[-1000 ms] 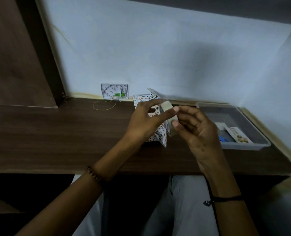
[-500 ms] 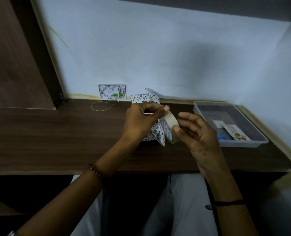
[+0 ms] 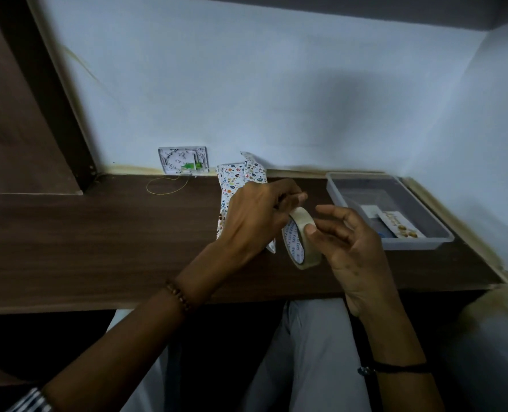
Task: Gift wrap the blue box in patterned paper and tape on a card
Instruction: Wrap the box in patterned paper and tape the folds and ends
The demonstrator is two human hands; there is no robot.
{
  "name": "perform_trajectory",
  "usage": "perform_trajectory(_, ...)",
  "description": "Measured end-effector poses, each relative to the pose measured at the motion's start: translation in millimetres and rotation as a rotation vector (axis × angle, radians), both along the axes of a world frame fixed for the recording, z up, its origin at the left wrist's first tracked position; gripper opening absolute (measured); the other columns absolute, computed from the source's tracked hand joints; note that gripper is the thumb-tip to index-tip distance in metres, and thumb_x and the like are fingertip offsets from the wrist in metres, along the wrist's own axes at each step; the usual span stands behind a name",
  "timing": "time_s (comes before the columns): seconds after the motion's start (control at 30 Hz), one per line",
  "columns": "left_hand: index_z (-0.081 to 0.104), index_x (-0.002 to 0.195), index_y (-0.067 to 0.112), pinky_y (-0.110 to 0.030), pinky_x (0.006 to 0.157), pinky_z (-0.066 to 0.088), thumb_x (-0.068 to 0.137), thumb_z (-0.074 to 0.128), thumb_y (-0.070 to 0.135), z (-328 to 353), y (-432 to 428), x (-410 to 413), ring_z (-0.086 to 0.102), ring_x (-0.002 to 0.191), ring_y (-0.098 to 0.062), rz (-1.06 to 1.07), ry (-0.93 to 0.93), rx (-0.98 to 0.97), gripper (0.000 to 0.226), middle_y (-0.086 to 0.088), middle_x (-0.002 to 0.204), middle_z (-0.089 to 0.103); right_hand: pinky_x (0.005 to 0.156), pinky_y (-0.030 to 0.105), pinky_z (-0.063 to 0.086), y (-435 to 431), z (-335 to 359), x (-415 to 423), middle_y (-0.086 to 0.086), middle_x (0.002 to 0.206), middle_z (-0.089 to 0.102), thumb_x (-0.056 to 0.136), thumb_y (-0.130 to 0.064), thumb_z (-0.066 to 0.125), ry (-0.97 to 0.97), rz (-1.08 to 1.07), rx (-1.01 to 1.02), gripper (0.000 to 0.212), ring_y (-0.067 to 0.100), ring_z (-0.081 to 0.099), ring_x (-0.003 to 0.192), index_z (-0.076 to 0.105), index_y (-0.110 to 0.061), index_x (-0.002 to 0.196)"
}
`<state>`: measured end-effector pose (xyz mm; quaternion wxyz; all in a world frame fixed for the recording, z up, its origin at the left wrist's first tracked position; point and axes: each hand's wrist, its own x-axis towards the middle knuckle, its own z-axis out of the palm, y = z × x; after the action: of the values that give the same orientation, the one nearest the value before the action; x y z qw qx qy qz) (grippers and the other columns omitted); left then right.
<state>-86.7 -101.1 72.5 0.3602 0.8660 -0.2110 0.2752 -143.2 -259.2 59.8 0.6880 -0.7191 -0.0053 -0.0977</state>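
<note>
The box wrapped in white patterned paper (image 3: pixel 237 179) lies on the dark wooden desk (image 3: pixel 98 233), with a paper flap sticking up at its far end. My left hand (image 3: pixel 255 215) is curled in front of it, its fingertips at the top edge of a beige tape roll (image 3: pixel 301 242). My right hand (image 3: pixel 347 248) holds the roll from the right, thumb pressed on its outer face. A card (image 3: pixel 401 226) with gold print lies in the clear tray (image 3: pixel 350 185) at the right. The blue box itself is hidden under the paper.
A white switch plate (image 3: pixel 182 159) is set in the wall behind the desk, with a thin loop of yellow cord (image 3: pixel 165 185) lying below it. A dark wooden panel (image 3: pixel 23 99) rises at the left. My lap shows below the desk edge.
The tape roll has come down from in front of the box to just above the desk. My left fingers have curled onto its top edge and my right hand has dropped lower.
</note>
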Motion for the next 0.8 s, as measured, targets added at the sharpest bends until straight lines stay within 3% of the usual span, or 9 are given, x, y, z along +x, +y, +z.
perform_trajectory(0.13, 0.071, 0.096, 0.019, -0.039, 0.061, 0.055, 0.097, 0.062, 0.032, 2, -14, 2, 0.071, 0.067, -0.01, -0.075, -0.01, -0.015, 0.016, 0.005, 0.074, 0.074, 0.07, 0.022, 0.057, -5, -1, 1, -0.005, 0.093, 0.076, 0.085, -0.014, 0.076, 0.052, -0.078, -0.024, 0.031, 0.007, 0.072, 0.089, 0.064, -0.022, 0.113)
perform_trajectory(0.37, 0.073, 0.096, 0.031, -0.033, 0.061, 0.053, 0.094, 0.063, 0.045, 4, -25, 8, 0.069, 0.071, -0.009, -0.019, -0.053, 0.013, 0.017, 0.008, 0.079, 0.075, 0.088, 0.044, 0.058, -12, -1, 14, -0.001, 0.096, 0.074, 0.086, -0.017, 0.075, 0.17, -0.173, -0.021, 0.025, 0.015, 0.071, 0.093, 0.063, -0.022, 0.107)
perform_trajectory(0.57, 0.076, 0.098, 0.035, -0.017, 0.061, 0.044, 0.09, 0.068, 0.043, 4, -24, 21, 0.065, 0.077, 0.001, -0.058, 0.031, 0.047, 0.014, 0.014, 0.089, 0.076, 0.09, 0.04, 0.057, -24, -6, 23, -0.004, 0.097, 0.074, 0.087, -0.027, 0.074, 0.259, -0.123, -0.082, 0.029, 0.014, 0.069, 0.097, 0.063, -0.018, 0.112)
perform_trajectory(0.7, 0.078, 0.097, 0.034, -0.029, 0.068, 0.054, 0.088, 0.071, 0.044, 5, -22, 30, 0.068, 0.078, -0.001, -0.095, 0.058, 0.054, 0.015, 0.015, 0.087, 0.076, 0.072, 0.03, 0.054, -50, 4, 34, -0.008, 0.098, 0.071, 0.091, -0.043, 0.066, 0.255, -0.092, -0.388, 0.025, 0.006, 0.066, 0.092, 0.066, -0.023, 0.106)
perform_trajectory(0.8, 0.078, 0.095, 0.034, -0.032, 0.07, 0.055, 0.088, 0.071, 0.042, 6, -21, 35, 0.069, 0.079, -0.003, -0.105, 0.072, 0.063, 0.013, 0.014, 0.086, 0.076, 0.078, 0.033, 0.054, -82, 9, 62, -0.003, 0.094, 0.07, 0.093, -0.026, 0.065, 0.16, -0.279, -0.637, 0.009, 0.015, 0.067, 0.091, 0.067, -0.019, 0.096)
